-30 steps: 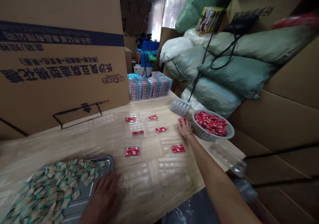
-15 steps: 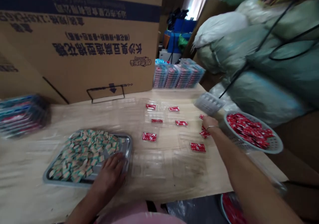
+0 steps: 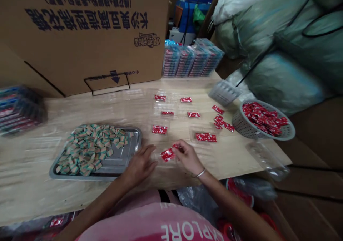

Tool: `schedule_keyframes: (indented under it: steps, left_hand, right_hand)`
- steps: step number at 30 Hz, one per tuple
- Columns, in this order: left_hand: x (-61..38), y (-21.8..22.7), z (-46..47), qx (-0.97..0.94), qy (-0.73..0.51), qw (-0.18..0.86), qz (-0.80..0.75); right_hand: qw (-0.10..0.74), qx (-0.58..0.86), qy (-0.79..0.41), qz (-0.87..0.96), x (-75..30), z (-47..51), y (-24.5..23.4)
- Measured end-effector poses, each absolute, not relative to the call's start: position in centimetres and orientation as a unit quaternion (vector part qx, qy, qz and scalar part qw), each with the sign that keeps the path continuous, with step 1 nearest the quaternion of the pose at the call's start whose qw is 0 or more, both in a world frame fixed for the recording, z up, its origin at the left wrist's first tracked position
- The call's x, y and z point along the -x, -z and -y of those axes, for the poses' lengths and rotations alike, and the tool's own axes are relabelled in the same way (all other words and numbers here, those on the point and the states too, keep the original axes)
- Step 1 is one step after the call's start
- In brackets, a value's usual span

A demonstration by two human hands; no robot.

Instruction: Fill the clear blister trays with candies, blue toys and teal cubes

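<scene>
My right hand [image 3: 189, 158] pinches a small red sachet [image 3: 168, 155] with white marks, above a clear plastic tray near the front of the table. Just left of it, my left hand [image 3: 142, 165] is open, fingers stretched toward that tray and holding nothing. Beyond my hands, several clear trays each hold a red sachet, such as the nearest left sachet [image 3: 159, 129] and the nearest right sachet [image 3: 206, 137]. To the left of my left hand lies a metal tray [image 3: 131, 157] with many small beige-and-green packets [image 3: 91, 146].
Loose red sachets [image 3: 227, 126] lie beside a grey basket [image 3: 242, 126] full of more. A large cardboard box [image 3: 107, 55] stands at the back left. Stacked clear packs [image 3: 184, 63] are at the back, with another stack [image 3: 18, 108] at far left. Bulging sacks [image 3: 268, 37] fill the right side.
My right hand has come from the loose sachets near the basket to the front trays, holding a red sachet. My left hand has moved right, off the metal tray. The view has tilted down.
</scene>
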State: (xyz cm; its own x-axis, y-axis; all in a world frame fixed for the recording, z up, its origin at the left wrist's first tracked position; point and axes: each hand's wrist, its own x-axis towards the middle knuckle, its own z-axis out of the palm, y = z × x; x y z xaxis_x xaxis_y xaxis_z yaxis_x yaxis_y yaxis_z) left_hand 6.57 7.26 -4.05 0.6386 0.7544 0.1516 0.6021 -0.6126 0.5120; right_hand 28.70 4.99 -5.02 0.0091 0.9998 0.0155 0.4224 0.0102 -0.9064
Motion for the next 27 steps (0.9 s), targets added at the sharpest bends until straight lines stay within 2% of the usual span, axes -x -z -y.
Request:
schedule_keyframes:
  steps: [2,5,11,15,20,22,25,27]
  left_hand:
    - [-7.6,4.5,-7.2,-0.885,-0.179,0.228,-0.365]
    - [-8.4,5.4,-7.1,-0.915,-0.141,0.203,-0.318]
    - [-8.9,6.2,-7.4,-0.946,-0.094,0.126,-0.282]
    - [-9.3,5.8,-7.4,-0.942,-0.073,0.146,-0.292]
    - [-9.4,5.6,-7.3,-0.932,-0.068,0.172,-0.311]
    - [-9.4,5.5,-7.2,-0.932,-0.066,0.175,-0.309]
    - [-9.6,5.6,-7.1,-0.934,-0.059,0.167,-0.311]
    - [-9.7,5.8,-7.2,-0.939,-0.064,0.154,-0.3]
  right_hand:
    - [0.379,0.605,-0.34,0.613,-26.5,-3.3,5.9]
    - [0.296,0.61,-0.241,0.694,-27.3,-3.0,5.7]
    - [0.121,0.714,-0.053,0.688,-38.7,-7.1,3.6]
    - [0.099,0.691,-0.048,0.714,-42.5,-9.0,4.1]
    - [0.179,0.685,-0.01,0.706,-42.5,-7.2,3.6]
    - [0.205,0.67,-0.034,0.713,-42.3,-5.2,3.1]
    - [0.146,0.634,-0.133,0.748,-41.6,-2.2,3.0]
    - [0.103,0.627,-0.151,0.757,-41.3,-1.1,3.3]
